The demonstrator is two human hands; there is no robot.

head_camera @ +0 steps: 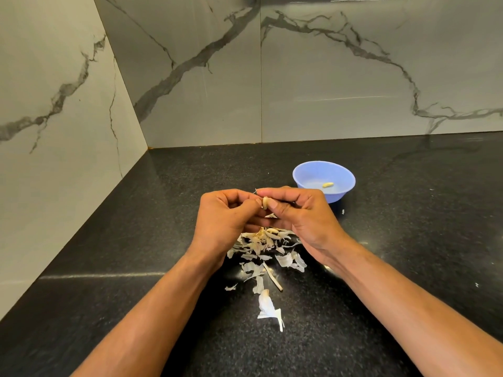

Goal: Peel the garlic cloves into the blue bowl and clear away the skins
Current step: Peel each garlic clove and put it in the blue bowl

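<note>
Just short of the bowl (324,174), I see both hands above the counter (408,240), the left hand (223,221) and right hand (302,216) pinching one clove (265,202) between thumbs and fingertips. Inside the bowl lies what looks like a peeled clove (328,184). Skins (265,257) litter the counter nearer me than the bowl.

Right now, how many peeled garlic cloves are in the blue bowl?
1: a single peeled clove lies on the floor of the blue bowl, right of centre. The near wall may hide others.
</note>
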